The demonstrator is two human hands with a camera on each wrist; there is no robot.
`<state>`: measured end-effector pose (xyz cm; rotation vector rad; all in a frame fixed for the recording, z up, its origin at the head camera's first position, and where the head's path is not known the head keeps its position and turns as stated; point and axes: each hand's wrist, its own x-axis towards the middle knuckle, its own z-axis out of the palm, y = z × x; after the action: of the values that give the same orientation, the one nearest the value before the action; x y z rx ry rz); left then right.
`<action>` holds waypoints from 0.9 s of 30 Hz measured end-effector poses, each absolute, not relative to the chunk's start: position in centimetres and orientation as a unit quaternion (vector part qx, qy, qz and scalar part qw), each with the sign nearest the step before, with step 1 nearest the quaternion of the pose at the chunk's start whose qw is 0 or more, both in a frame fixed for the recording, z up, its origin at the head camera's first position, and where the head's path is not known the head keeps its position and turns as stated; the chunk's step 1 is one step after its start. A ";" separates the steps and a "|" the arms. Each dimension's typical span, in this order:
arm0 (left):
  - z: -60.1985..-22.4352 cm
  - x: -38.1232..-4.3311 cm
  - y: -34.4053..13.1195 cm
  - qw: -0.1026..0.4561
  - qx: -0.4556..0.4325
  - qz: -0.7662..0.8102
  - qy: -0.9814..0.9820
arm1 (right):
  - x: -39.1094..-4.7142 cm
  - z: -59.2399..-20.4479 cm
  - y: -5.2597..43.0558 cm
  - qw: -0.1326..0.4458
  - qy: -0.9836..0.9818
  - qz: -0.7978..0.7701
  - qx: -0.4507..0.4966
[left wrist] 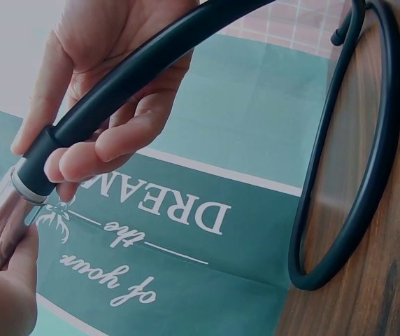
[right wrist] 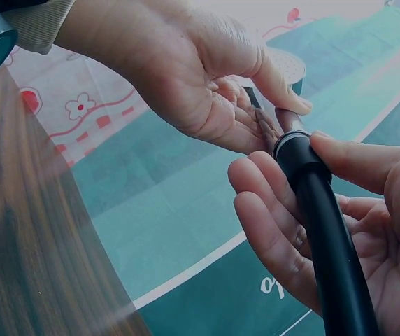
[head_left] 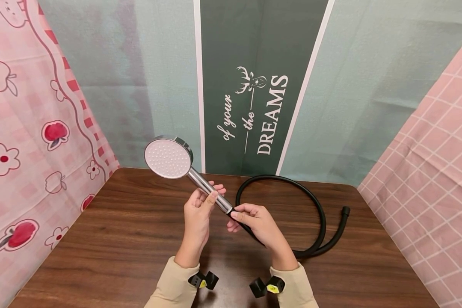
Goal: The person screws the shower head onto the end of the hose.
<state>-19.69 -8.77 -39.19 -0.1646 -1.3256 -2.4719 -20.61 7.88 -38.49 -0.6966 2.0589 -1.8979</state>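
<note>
A chrome shower head (head_left: 168, 158) with a white nozzle face is held up over the table, its handle slanting down to the right. My left hand (head_left: 198, 209) grips the silver handle between thumb and fingers. At the handle's lower end my right hand (head_left: 256, 220) pinches the black collar (right wrist: 302, 157) of the shower hose, thumb on one side and fingers on the other. In the right wrist view the collar sits right against the handle's end. The black hose (head_left: 319, 214) runs from under my right hand and loops on the table.
The hose's free end (head_left: 345, 211) lies at the right of the brown wooden table (head_left: 131, 239). A green printed curtain (head_left: 250, 42) hangs behind, with pink patterned cloths on the left (head_left: 23, 179) and right (head_left: 439, 171).
</note>
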 end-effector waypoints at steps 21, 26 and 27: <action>-39.2 -19.7 -8.9 0.160 -0.063 -0.874 -0.455 | -20.7 -38.7 8.0 0.142 0.699 -0.649 -0.263; -39.2 -19.6 -8.9 0.160 -0.065 -0.873 -0.456 | -20.6 -38.7 7.9 0.144 0.699 -0.649 -0.265; -39.2 -19.6 -8.9 0.160 -0.065 -0.873 -0.455 | -20.6 -38.7 8.0 0.145 0.699 -0.648 -0.265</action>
<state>-19.61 -8.85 -39.21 -0.1855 -1.3012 -2.4953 -20.64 7.95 -38.69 -0.7634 2.0137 -1.8678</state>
